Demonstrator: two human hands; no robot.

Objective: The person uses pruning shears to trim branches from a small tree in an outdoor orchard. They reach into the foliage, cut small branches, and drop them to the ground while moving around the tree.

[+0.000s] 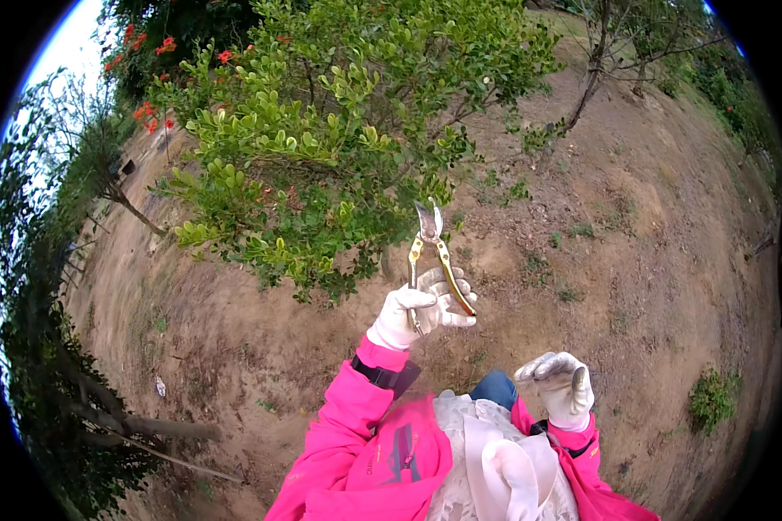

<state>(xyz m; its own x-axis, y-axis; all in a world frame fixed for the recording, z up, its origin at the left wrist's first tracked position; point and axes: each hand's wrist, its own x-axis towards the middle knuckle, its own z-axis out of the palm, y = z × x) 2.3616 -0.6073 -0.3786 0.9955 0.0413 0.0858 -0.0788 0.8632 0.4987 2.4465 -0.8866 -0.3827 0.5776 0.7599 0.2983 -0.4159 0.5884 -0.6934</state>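
Note:
A pair of pruning shears [444,256] rests in my left hand [397,317], which wears a whitish glove. Its blades point up and stand apart, and the handles are spread, one under my thumb and the other across my fingers. Just beyond the blade tips is a leafy green shrub [321,148]; the shears look clear of its leaves, though depth is hard to judge. My right hand [561,388], in a soiled white glove, is raised at my right side. Its fingers are loosely bent, with nothing visible in them.
Brown bare soil [634,304] with scattered weeds slopes around me. A thin-branched tree [589,82] stands at the far right, and a small bush [712,399] grows at the right. Dark foliage and a cut-looking limb [169,427] are at the lower left. Red flowers [145,113] show behind the shrub.

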